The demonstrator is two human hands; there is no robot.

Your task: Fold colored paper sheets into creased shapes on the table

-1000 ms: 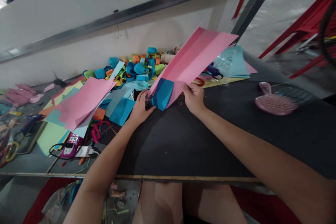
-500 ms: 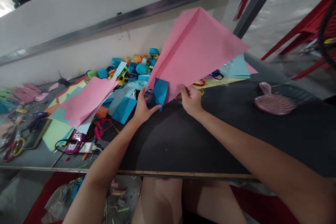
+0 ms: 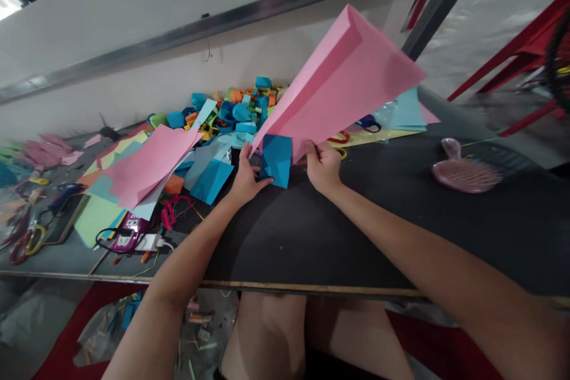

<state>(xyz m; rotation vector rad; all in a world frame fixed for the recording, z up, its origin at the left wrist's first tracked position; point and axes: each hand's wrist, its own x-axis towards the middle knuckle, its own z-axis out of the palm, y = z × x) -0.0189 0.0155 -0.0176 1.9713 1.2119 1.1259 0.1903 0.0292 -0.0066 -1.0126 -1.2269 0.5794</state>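
Note:
A large pink paper sheet (image 3: 342,83), creased lengthwise, stands tilted up over the black table top (image 3: 356,231). My right hand (image 3: 323,167) pinches its near lower edge. My left hand (image 3: 246,177) grips the sheet's near left corner together with a folded blue paper piece (image 3: 276,158) that hangs at that corner. Both hands are closed on the paper, a short way apart.
A heap of coloured paper scraps (image 3: 231,113) and loose sheets, one pink (image 3: 149,163), lies to the left and behind. A pink hairbrush (image 3: 465,173) rests at the right. Scissors (image 3: 27,240), a charger with cable (image 3: 133,240) and red chairs (image 3: 525,41) are around.
The pink sheet has been lifted and swung upward, folding more steeply along its crease. Both hands stayed at its near edge, shifting slightly toward the wall.

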